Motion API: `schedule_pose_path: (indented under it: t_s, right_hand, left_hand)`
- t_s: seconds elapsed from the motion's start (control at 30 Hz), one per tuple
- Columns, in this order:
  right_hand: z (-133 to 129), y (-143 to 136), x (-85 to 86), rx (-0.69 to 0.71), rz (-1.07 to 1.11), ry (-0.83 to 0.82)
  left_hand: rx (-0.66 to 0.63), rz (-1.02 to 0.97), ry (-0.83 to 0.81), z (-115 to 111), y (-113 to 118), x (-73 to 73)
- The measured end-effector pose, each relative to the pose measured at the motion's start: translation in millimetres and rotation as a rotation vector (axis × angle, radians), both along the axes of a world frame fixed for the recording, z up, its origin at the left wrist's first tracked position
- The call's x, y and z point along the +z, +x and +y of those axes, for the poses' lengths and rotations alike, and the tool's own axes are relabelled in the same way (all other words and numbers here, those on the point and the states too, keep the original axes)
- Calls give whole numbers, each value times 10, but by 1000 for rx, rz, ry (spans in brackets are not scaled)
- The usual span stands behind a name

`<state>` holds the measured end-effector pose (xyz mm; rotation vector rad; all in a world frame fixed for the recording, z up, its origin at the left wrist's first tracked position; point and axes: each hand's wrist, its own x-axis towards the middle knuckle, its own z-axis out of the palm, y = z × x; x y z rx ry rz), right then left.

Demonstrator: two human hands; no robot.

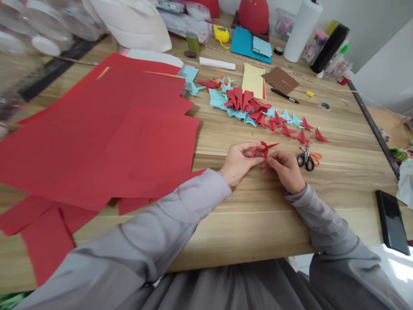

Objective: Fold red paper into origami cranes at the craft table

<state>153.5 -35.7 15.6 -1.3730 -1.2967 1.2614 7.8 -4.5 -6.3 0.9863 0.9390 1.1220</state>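
Note:
A small folded red paper crane is held up over the wooden table. My left hand pinches its body from the left, thumb below and fingers behind. At its lower right edge my right hand is closed, with thumb and forefinger pinching the paper; its other fingers curl underneath. Just right of that hand lie scissors with black handles and another pair with orange handles, partly covered. Beyond my hands, finished red cranes and light blue cranes stand in loose rows.
Large red paper sheets cover the left side. A heap of folded red pieces sits behind my hands, near yellow paper, brown paper and a black pen. A phone lies at the right edge.

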Motion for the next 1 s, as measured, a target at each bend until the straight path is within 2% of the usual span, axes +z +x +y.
schedule_pose_path:
  t_s: [0.33,0.63,0.77,1.0]
  right_hand:
    - [2,0,-16,18,22,-11]
    - [6,12,-8,20,17,-7]
    - [0,15,-21,13,-31,62]
    - [-8,18,-79,30,-171,178]
  left_hand:
    - [-3,-43,22,-17,12,65]
    - [-26,-176,-110,-14,20,47]
    - [-22,-219,-146,-21,22,68]
    - [8,-135,-93,-13,14,61]
